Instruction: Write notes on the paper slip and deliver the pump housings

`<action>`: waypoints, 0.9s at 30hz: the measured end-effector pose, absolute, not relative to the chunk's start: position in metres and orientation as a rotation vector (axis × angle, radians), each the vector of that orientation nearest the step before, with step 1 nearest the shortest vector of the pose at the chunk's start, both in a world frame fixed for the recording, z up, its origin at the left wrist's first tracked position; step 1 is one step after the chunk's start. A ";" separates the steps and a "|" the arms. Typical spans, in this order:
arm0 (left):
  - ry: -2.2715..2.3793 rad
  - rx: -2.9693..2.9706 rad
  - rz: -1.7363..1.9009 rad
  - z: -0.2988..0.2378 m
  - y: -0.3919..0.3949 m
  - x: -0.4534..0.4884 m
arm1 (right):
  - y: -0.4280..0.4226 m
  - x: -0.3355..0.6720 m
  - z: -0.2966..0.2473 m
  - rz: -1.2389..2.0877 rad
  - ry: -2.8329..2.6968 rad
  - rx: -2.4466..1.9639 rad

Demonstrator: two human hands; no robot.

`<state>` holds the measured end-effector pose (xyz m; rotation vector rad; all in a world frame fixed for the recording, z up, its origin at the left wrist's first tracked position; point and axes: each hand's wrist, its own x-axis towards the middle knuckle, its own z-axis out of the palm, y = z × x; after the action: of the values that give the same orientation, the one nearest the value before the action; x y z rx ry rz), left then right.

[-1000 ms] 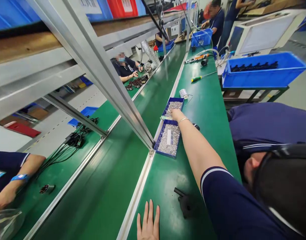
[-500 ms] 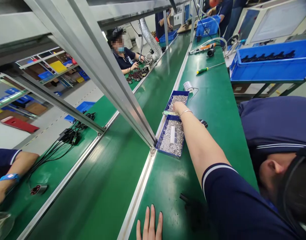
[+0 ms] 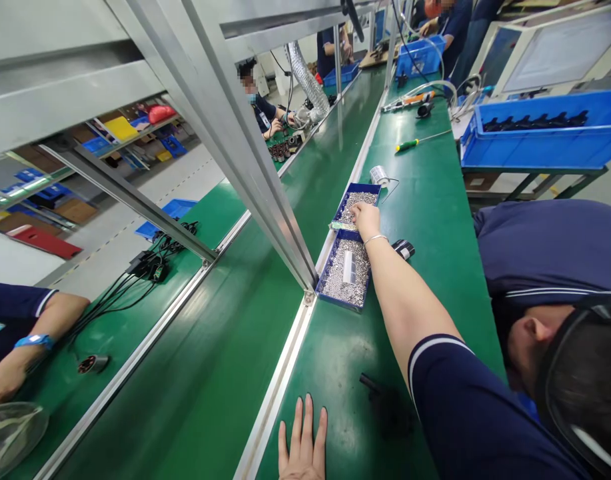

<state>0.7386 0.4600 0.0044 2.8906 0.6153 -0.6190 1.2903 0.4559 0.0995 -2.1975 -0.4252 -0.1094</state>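
Observation:
My right hand (image 3: 366, 219) reaches forward over the far blue bin (image 3: 367, 187), its fingers bent together at the small shiny metal pieces in it. Whatever lies between the fingertips is too small to make out. Directly nearer to me stands a second blue bin (image 3: 341, 304), filled with similar metal pieces, with a pale divided plastic piece (image 3: 349, 268) lying on top. My left hand (image 3: 304, 443) lies flat on the green tabletop, fingers stretched and slightly spread, holding nothing. Beneath my right arm is a dark object (image 3: 388, 407) in shadow, its kind unclear.
A metal post (image 3: 270, 193) rises just left of the bins. Beyond them are a roll of labels (image 3: 379, 176) and a green-handled screwdriver (image 3: 408, 145). A black cylindrical part (image 3: 404, 249) lies right of my forearm. A person (image 3: 550, 267) bends close at right; others work across the bench.
My right hand has lifted slightly out of the metal pieces, its fingers now showing more. My left hand stays flat on the table. The view has shifted a little.

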 end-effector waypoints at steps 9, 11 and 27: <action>0.513 2.848 -0.809 0.034 0.460 0.755 | 0.450 1.192 0.165 0.045 -0.278 -1.509; 0.520 2.799 -0.850 0.048 0.458 0.763 | 0.444 1.138 0.183 0.148 -0.346 -1.403; 0.775 0.670 0.068 0.132 0.323 0.705 | 0.224 0.804 0.136 0.949 -0.710 -1.563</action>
<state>0.7051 0.3227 0.1320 0.6695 0.7754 0.0675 0.8039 0.2238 0.1358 -1.5633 -0.7101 0.9487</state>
